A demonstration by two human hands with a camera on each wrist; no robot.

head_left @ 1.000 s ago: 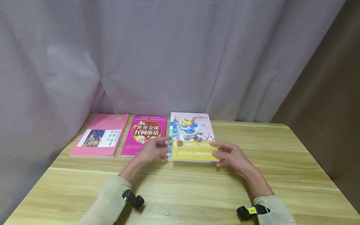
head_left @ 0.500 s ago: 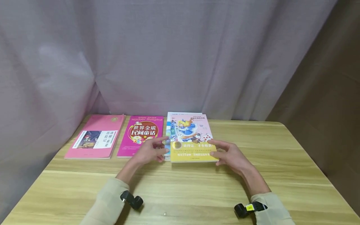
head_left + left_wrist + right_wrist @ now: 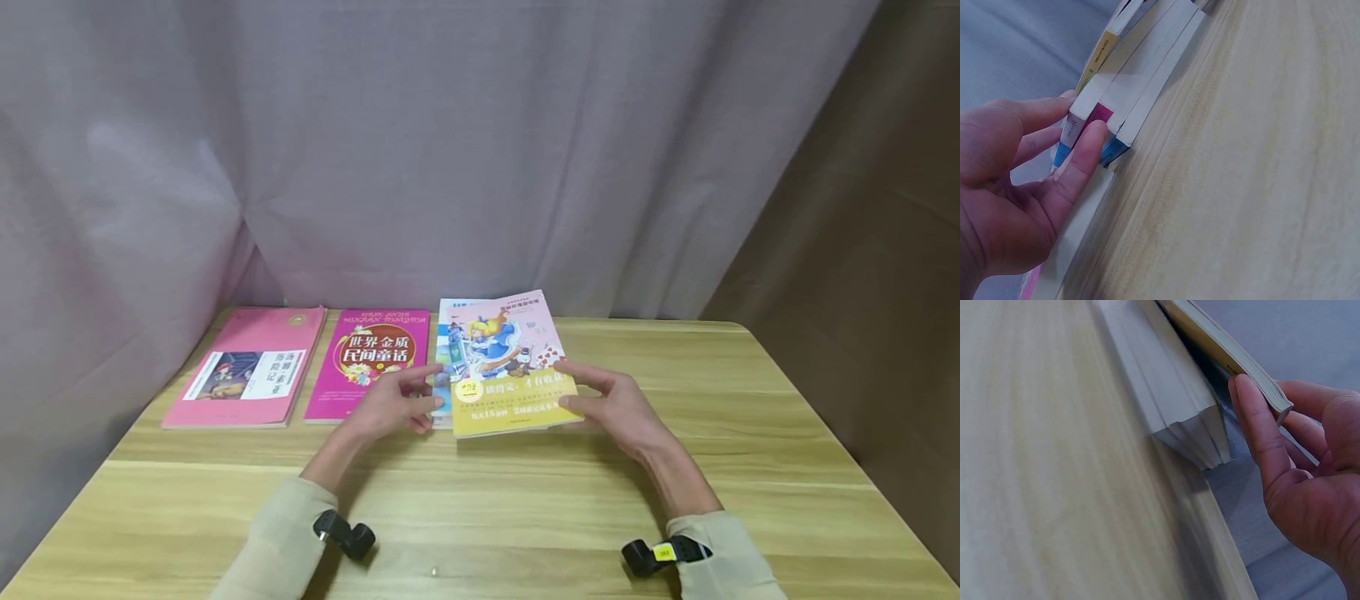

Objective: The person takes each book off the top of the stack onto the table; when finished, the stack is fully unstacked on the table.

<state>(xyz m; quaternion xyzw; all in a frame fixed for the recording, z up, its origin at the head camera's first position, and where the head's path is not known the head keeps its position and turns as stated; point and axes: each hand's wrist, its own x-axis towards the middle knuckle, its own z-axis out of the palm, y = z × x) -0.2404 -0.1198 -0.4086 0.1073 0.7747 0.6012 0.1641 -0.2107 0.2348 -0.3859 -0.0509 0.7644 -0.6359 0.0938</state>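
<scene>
A storybook with a pink cover and yellow lower band (image 3: 498,350) lies tilted over a stack of books (image 3: 1147,375). My right hand (image 3: 622,412) pinches this storybook by its right edge; in the right wrist view that side is raised off the stack, with a dark gap beneath. At the stack's left side, my left hand (image 3: 393,404) rests its fairly straight fingers and thumb against the spines. One stacked book with a blue cover (image 3: 443,350) peeks out on the left under the storybook. The other covers in the stack are hidden.
Left of the stack lies a magenta book (image 3: 378,350), partly behind my left hand. Further left is a pink book (image 3: 243,367) with a white label. A grey curtain (image 3: 465,150) hangs behind the wooden table (image 3: 480,508).
The storybook has gone from lying nearly square on the stack to turned anticlockwise, its right side lifted by my right hand. More of the blue book shows. My left hand stays by the stack.
</scene>
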